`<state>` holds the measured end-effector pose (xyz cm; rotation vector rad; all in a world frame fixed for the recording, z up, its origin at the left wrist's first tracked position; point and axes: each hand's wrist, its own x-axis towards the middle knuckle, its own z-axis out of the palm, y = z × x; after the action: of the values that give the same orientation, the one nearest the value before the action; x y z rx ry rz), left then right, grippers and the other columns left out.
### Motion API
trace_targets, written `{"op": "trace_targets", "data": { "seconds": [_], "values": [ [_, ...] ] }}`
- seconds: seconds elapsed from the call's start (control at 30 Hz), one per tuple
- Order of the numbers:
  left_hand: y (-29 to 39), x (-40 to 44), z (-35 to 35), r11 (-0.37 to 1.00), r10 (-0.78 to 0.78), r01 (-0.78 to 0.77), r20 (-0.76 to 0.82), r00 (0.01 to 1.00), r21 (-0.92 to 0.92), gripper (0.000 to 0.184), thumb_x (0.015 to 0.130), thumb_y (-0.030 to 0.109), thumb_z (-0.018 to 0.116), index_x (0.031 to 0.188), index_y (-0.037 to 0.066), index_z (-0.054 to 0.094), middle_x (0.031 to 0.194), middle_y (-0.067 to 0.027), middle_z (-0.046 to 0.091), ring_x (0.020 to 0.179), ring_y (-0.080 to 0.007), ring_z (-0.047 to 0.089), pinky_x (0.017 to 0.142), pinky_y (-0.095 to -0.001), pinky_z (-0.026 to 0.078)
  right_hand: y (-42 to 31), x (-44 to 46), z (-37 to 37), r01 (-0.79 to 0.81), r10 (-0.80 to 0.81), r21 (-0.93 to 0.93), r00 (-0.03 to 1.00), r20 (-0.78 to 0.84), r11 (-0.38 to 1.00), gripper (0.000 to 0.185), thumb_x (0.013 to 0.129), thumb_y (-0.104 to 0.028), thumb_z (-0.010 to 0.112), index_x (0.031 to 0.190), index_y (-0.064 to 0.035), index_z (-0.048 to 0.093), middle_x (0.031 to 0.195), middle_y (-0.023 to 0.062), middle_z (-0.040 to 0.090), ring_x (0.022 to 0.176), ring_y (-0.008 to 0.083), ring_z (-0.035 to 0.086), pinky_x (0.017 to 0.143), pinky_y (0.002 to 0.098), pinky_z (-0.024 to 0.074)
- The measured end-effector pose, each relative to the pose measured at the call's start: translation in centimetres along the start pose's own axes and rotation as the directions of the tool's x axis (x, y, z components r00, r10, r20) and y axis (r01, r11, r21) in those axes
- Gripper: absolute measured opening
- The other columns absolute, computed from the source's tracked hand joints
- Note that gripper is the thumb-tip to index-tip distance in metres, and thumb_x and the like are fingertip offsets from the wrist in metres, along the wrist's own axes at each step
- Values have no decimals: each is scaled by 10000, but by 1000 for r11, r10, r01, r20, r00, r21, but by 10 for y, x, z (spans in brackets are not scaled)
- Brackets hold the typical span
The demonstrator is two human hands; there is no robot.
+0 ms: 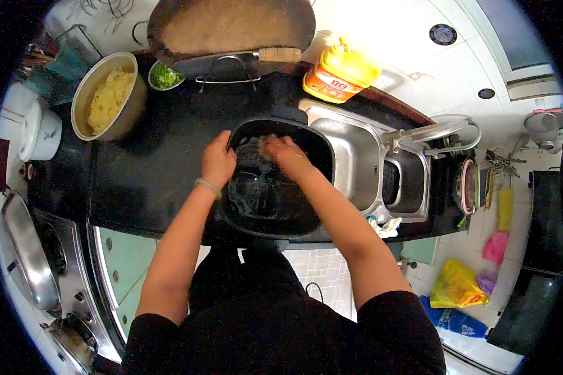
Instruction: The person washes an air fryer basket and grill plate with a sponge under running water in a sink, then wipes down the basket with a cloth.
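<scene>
A deep black rectangular pan (322, 145) sits on the dark counter in front of me, its inside wet and shiny. My left hand (219, 159) grips its left rim, thumb and fingers closed over the edge. Inside the pan, near the far wall, is my right hand (286, 156), fingers stretched out and slightly blurred over the wet surface. I see nothing held in it. The pan's right side stands against the edge of the steel sink (350, 153).
Left on the counter (162, 144) stand a pot of yellow shredded food (114, 100) and a bowl of chopped greens (166, 76). Behind are a cleaver (231, 60), a round board (231, 25) and a yellow detergent tub (339, 75). A faucet (431, 132) overhangs the sink.
</scene>
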<state>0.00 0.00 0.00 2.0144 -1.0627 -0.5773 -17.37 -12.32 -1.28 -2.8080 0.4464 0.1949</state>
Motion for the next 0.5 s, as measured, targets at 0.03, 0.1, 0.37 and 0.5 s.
{"op": "trace_targets", "data": {
  "seconds": [0.03,0.1,0.37,0.5],
  "values": [
    [2,-4,0,998,59,-58,-46,997,10,388,713,-7,545,1100,11,539,1016,-238,582,950,-388,555,824,-409,450,-5,-14,-4,-209,209,35,978,14,977,425,776,-50,526,1189,-83,429,1261,166,370,1089,377,460,917,404,420],
    [-1,10,4,990,141,-142,-116,983,-1,353,711,-15,539,1064,4,552,979,-231,592,920,-391,560,800,-414,455,3,-25,11,-411,411,31,912,9,911,362,793,-51,505,1149,-54,441,1164,181,432,1066,391,473,861,412,459],
    [7,0,1,994,110,-111,-128,986,-1,323,702,-25,540,1023,1,561,963,-212,596,906,-394,556,778,-417,456,-70,-66,69,-359,372,-114,825,425,926,323,776,-83,548,1076,28,505,1061,246,484,964,381,540,770,447,485],
    [-6,3,10,991,126,-130,-120,985,-28,327,700,-25,539,1025,2,561,974,-214,593,920,-394,552,789,-416,452,-95,-57,61,-343,323,105,930,173,933,280,745,-84,575,1014,-9,557,1077,197,495,935,362,548,747,436,492]
  ]
}}
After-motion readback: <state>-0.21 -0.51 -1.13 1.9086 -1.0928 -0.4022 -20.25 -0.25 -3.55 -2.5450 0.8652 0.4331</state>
